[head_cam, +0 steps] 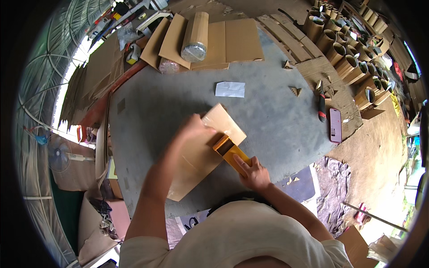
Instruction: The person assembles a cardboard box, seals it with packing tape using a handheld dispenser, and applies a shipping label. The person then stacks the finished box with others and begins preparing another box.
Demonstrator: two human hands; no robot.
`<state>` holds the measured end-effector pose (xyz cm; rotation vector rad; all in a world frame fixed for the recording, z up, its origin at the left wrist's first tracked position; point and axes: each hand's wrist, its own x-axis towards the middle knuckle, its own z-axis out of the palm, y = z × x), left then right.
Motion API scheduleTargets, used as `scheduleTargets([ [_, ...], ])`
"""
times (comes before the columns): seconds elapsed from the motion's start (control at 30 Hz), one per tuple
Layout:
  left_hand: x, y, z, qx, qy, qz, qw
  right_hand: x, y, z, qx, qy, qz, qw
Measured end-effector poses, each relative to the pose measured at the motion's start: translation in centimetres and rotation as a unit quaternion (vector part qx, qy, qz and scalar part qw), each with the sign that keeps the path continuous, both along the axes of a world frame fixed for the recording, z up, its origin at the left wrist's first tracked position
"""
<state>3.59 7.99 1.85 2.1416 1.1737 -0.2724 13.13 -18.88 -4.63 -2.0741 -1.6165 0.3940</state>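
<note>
A long brown cardboard package (pixel 197 160) lies slantwise on the grey table (pixel 147 100), its far end facing up and to the right. My left hand (pixel 197 126), blurred, is at the package near that far end; whether it grips anything is not clear. My right hand (pixel 256 174) is closed around a yellow-orange handheld tool (pixel 233 154), perhaps a tape dispenser or stapler. The tool's front end meets or overlaps the package's right edge. A white paper slip (pixel 230 89) lies beyond the package.
Cardboard sheets (pixel 243 40) and a plastic-wrapped cardboard roll (pixel 195 40) occupy the table's far side. To the right are a red-and-black utility knife (pixel 321 105), a phone (pixel 335 125) and cardboard scraps (pixel 295 91). Many cardboard tubes (pixel 335 52) stand at the upper right.
</note>
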Motion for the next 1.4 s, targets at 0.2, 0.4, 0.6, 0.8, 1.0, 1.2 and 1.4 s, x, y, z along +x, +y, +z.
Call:
scheduleTargets([
  [0.2, -3.2, 10.4, 0.5, -0.134, -0.062, 0.049, 0.988, -0.2, -0.3, 1.2, 0.016, -0.020, -0.003, 1.000],
  [0.4, -5.6, 18.8, -0.4, -0.042, -0.097, 0.013, 0.994, -0.5, 7.3, 5.4, 0.087, 0.009, 0.034, 0.996],
  [0.6, -8.1, 16.8, -3.1, 0.008, -0.195, -0.170, 0.966, -0.9, 16.0, 6.5, 0.055, 0.001, 0.039, 0.998],
  [0.8, -9.6, 10.8, -1.2, -0.153, -0.116, -0.075, 0.978, -0.8, 13.9, 6.1, 0.087, -0.026, 0.045, 0.995],
  [1.0, -5.8, -0.8, -2.4, -0.164, -0.157, -0.043, 0.973, -1.1, 3.4, 4.9, 0.105, -0.046, -0.028, 0.993],
  [1.2, -5.4, -5.9, -3.9, -0.236, -0.292, 0.060, 0.925, 1.3, -0.8, 3.5, 0.102, -0.028, -0.020, 0.994],
  [1.4, -1.5, -5.9, -0.3, -0.124, -0.146, 0.046, 0.980, 4.7, -3.1, -0.5, 0.011, -0.020, 0.007, 1.000],
])
